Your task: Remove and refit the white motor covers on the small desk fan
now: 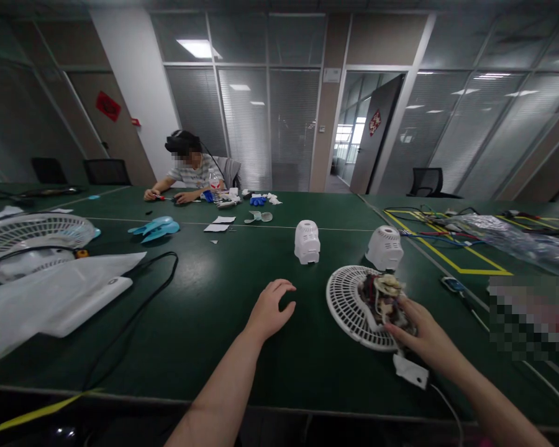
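Observation:
My right hand [417,332] is closed around the exposed fan motor [386,288], which has wires about it and sits at the right side of a round white fan grille [347,304]. A small white plastic piece [410,371] with a cable hangs below that hand. Just left of the grille, my left hand [271,310] hovers over the green table, its thumb and fingers apart and nothing in them. Beyond my hands stand two white vented motor covers, one upright cover [307,242] ahead of the left hand and another cover [384,248] behind the grille.
On the left lie another fan grille [74,230], a white plastic bag [65,298], a black cable [153,295] and blue fan blades [154,230]. Across the green table [205,347] a person [198,171] works. Wires and plastic wrap [507,239] lie at right.

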`<state>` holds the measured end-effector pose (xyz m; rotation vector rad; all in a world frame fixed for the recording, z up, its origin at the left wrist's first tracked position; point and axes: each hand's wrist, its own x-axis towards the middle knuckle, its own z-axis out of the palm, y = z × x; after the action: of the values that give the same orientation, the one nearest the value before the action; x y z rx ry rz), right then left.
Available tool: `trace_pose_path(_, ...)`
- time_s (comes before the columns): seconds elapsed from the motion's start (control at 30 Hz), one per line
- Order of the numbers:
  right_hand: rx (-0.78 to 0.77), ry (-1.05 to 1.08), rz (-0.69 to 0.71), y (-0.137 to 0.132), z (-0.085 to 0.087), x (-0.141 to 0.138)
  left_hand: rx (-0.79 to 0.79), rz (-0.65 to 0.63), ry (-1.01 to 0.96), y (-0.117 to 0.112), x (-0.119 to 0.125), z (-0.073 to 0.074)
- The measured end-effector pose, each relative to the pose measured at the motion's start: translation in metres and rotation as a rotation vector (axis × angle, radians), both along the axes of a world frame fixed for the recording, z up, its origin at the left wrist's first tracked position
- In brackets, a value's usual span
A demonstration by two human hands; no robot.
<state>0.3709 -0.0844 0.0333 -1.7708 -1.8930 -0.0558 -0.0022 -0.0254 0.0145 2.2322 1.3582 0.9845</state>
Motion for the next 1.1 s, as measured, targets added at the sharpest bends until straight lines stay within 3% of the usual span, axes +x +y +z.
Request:
trace_pose_path(0.07, -0.094, -0.036, 0.111, 0.007, 0.003, -0.043, 0.002, -0.049, 0.031, 0.000, 0.001, 0.001)
trace_pose_path(0.17, -0.146, -0.045, 0.164, 0.017, 0.010, -0.099, -0.009, -0.104, 0.091, 0.002, 0.003, -0.001)
trace_pose_path(0.27, -0.148, -0.028, 0.234, 0.027, 0.018, -0.131, -0.019, -0.064, 0.134, 0.008, 0.004, -0.007)
trace_pose_path(0.4, -0.136, 0.081, 0.227, 0.055, 0.032, -0.135, -0.026, 0.023, 0.108, 0.015, 0.003, -0.016)
trace_pose_path(0.53, -0.071, 0.155, 0.103, 0.114, 0.041, -0.134, -0.024, 0.017, 0.088, 0.019, 0.001, -0.018)
trace_pose_path(0.67, -0.070, 0.167, 0.037, 0.181, 0.036, -0.158, -0.028, 0.011, 0.084, 0.019, -0.001, -0.017)
trace_pose_path(0.77, -0.110, 0.192, -0.029, 0.214, 0.027, -0.179, -0.022, -0.009, 0.077, 0.019, -0.003, -0.016)
trace_pose_path(0.9, -0.138, 0.219, -0.073, 0.231, 0.017, -0.190, -0.016, -0.020, 0.070, 0.019, -0.003, -0.014)
trace_pose_path(1.1, -0.050, 0.254, -0.084, 0.229, 0.011, -0.186, -0.022, -0.018, 0.059, 0.020, -0.002, -0.014)
